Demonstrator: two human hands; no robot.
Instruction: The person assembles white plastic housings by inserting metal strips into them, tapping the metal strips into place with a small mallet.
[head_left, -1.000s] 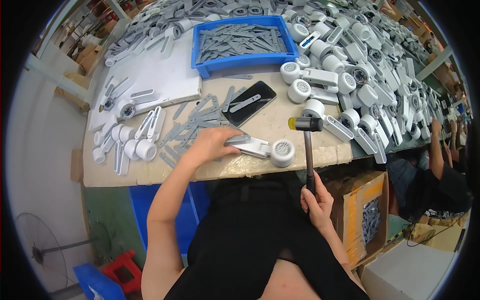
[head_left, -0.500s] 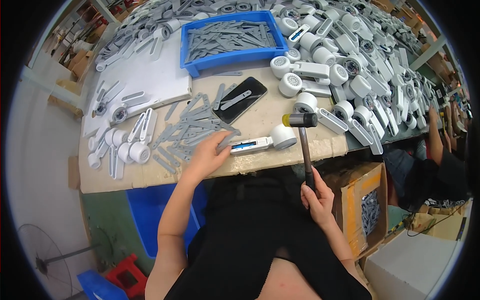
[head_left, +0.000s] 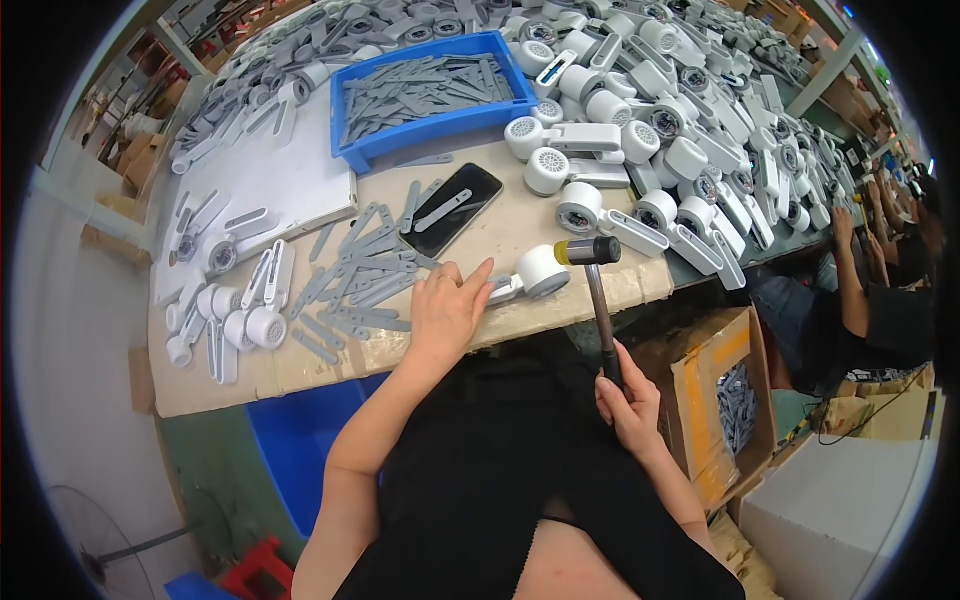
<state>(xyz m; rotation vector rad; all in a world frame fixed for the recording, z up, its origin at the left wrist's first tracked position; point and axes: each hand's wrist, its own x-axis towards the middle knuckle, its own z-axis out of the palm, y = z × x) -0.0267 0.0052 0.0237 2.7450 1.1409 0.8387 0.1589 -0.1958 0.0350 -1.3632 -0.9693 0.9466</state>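
A white handheld device [head_left: 541, 272] with a round drum-shaped head lies near the table's front edge. My left hand [head_left: 447, 310] spans its handle, thumb and fingers stretched over it and covering most of it. A bit of grey shows on the handle beside the thumb; whether it is a strip is hard to tell. In my right hand [head_left: 628, 400], the fingers wrap round the grip of a small mallet [head_left: 598, 300]. Its head, yellowish at one end and black at the other, stands up just right of the device's drum.
Loose grey strips [head_left: 375, 270] lie left of my left hand, beside a black phone [head_left: 455, 212]. Behind stands a blue tray [head_left: 430, 132] of strips. White devices [head_left: 640, 130] pile up at right and far back. A cardboard box [head_left: 700, 400] stands below right; another person [head_left: 850, 310] is at right.
My left hand has shifted from pinching a grey strip at the handle's end to lying over the handle. The mallet is still upright in my right hand. The whole view has turned slightly.
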